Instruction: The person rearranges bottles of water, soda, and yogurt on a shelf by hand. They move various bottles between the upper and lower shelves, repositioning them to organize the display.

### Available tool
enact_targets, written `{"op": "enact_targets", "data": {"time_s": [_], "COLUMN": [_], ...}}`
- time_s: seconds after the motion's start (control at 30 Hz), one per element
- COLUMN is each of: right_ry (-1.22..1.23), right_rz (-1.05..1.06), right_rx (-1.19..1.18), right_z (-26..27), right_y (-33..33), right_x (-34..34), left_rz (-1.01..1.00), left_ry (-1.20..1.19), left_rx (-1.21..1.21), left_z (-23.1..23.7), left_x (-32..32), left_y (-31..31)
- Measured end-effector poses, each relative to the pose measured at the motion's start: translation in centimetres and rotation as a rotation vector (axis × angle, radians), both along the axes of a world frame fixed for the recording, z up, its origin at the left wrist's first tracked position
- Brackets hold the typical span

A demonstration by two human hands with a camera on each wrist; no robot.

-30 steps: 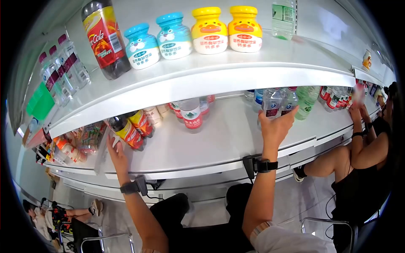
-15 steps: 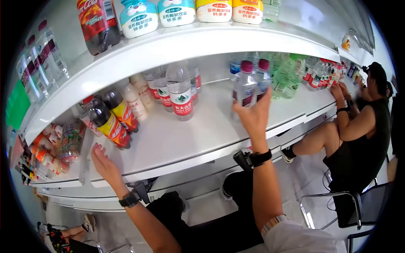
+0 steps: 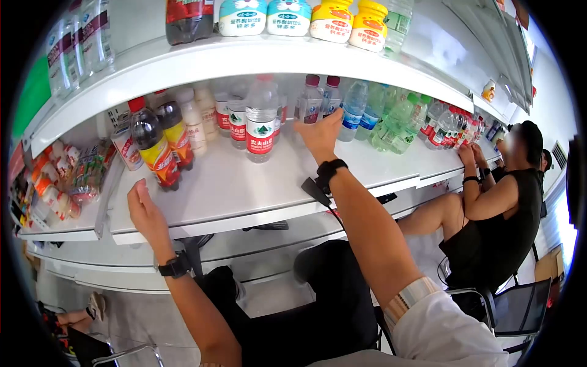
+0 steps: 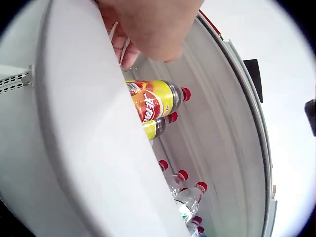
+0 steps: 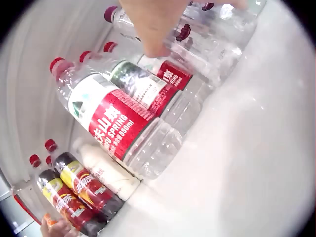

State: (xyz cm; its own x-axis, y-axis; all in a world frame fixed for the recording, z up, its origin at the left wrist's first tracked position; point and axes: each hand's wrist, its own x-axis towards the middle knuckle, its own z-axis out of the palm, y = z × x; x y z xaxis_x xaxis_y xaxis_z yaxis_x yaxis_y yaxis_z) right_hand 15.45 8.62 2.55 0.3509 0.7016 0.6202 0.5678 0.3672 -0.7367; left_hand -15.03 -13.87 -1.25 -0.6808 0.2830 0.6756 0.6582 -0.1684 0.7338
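My right hand [image 3: 319, 137] spans two clear water bottles [image 3: 310, 101] with purple caps, thumb on the left side and fingers on the right. In the right wrist view this hand [image 5: 158, 22] covers part of them. Just left of it stand red-labelled water bottles [image 3: 260, 131]. My left hand [image 3: 148, 214] holds nothing, its fingers loosely extended at the shelf's front edge. Nearest to it are two cola bottles [image 3: 158, 153] with yellow and red labels. In the left wrist view the left hand [image 4: 153, 29] is partly hidden by the upper shelf's edge.
An upper shelf [image 3: 244, 64] overhangs the bottles and carries cartoon-shaped drink jars [image 3: 287, 18]. Blue-labelled bottles [image 3: 353, 113] and green bottles [image 3: 397, 125] stand to the right. At the far right sits another person [image 3: 501, 202]. Packaged drinks [image 3: 55, 189] lie at the left.
My right hand and the two purple-capped bottles have moved left, away from the green bottles, to beside the red-labelled ones. The left hand stays near the cola bottles. The head view has shifted.
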Motion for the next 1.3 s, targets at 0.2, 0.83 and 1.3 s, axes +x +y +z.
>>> {"op": "enact_targets", "data": {"time_s": [0.2,0.83,1.3], "right_ry": [0.052,0.037,-0.043], "right_rz": [0.011,-0.083,-0.115], "right_rx": [-0.103,-0.022,-0.117], "right_z": [1.2,-0.2,-2.8], "right_y": [3.1,7.5,7.7], "right_x": [-1.6,-2.5,-2.4], "left_rz": [0.023,0.038,0.013], "left_ry": [0.019,0.012,0.058], "left_rx": [0.012,0.053,0.037], "left_z": [0.0,0.1,0.0], "left_x": [0.0,0.6,1.1], "left_y": [-0.4,-0.3,-0.5]}}
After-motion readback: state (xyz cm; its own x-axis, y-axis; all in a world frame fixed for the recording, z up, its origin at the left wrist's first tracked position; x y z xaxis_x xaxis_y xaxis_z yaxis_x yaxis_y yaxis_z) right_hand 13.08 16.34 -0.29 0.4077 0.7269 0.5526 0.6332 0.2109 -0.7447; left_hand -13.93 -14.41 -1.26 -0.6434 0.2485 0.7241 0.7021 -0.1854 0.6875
